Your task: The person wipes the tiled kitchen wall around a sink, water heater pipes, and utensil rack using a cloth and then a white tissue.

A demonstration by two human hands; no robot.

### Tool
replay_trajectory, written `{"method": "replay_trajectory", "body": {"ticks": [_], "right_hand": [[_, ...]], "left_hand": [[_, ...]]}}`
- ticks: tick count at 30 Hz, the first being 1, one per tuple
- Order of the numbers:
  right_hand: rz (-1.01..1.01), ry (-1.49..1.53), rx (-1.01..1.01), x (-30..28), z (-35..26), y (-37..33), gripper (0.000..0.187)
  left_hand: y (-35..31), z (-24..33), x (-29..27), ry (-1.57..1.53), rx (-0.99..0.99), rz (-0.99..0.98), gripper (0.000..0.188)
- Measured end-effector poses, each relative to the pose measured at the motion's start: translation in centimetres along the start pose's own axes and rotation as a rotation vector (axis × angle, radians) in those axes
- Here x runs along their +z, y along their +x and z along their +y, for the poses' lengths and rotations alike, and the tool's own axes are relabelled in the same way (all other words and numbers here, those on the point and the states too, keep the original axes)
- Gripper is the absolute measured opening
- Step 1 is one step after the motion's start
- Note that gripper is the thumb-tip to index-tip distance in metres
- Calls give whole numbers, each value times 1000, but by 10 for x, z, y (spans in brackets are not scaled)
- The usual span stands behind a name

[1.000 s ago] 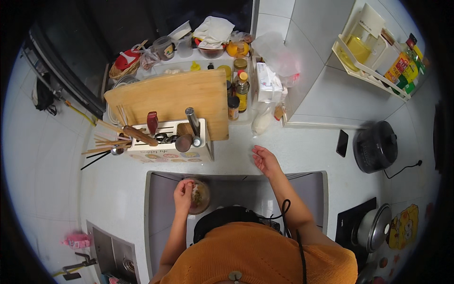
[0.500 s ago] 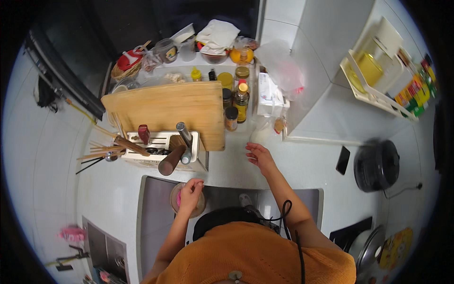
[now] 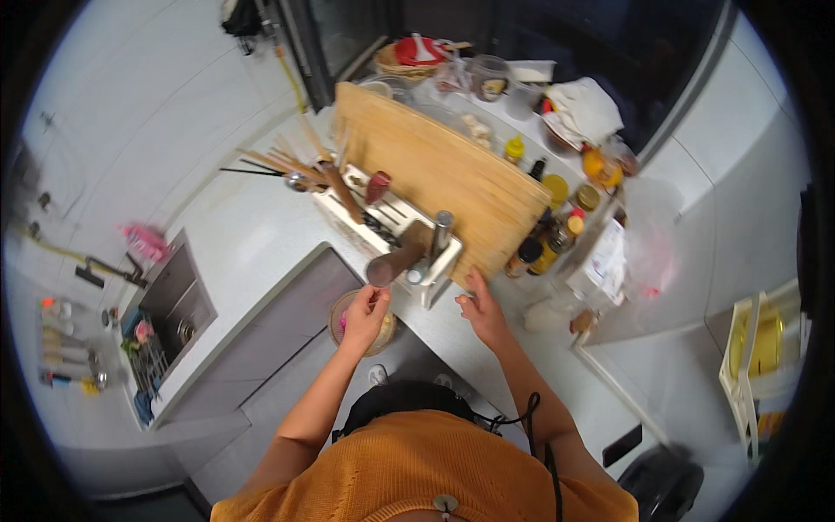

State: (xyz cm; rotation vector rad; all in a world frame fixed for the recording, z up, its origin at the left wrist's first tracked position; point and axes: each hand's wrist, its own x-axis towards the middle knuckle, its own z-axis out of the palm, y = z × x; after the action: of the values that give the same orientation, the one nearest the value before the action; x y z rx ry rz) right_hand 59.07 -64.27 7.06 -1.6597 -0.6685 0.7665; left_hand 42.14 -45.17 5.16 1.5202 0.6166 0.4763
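Observation:
My left hand (image 3: 367, 315) is raised above the counter's front edge, fingers curled in toward the thumb. Whether anything is between them I cannot make out. Just beyond it is the thick brown handle (image 3: 393, 264) of a tool standing in a white knife holder (image 3: 442, 271). My right hand (image 3: 484, 315) is open, fingers apart, by the near lower corner of a wooden cutting board (image 3: 444, 165); whether it touches the board I cannot tell. The board leans upright behind the holder. A dark red handle (image 3: 377, 187), a metal handle (image 3: 443, 228) and several chopsticks (image 3: 283, 161) also stick up there.
Bottles and jars (image 3: 531, 252) crowd behind the board's right end, beside a white box (image 3: 600, 261). At the left is a sink (image 3: 178, 304). Below the counter edge sits a round bin (image 3: 376, 342). A black phone (image 3: 622, 445) lies at lower right.
My view has turned left, bringing the sink further into sight and shifting the counter things rightward. My right hand is now closer to the cutting board, and my left hand closer to the brown handle.

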Motion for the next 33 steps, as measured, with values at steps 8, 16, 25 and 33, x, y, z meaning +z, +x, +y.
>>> {"method": "replay_trajectory", "body": {"ticks": [8,16,25,33], "right_hand": [[-16,-40,-111,37,-15,10,83],[-4,-45,-156,42,0,18,85],[-16,-3,-70,78,-40,35,86],[29,-106,-289,131,-22,85,88]], "left_hand": [[10,67,-7,151,272,293,48],[34,83,-13,723,527,172,59],[61,74,-47,843,622,209,65],[97,68,-106,854,682,209,72]]}}
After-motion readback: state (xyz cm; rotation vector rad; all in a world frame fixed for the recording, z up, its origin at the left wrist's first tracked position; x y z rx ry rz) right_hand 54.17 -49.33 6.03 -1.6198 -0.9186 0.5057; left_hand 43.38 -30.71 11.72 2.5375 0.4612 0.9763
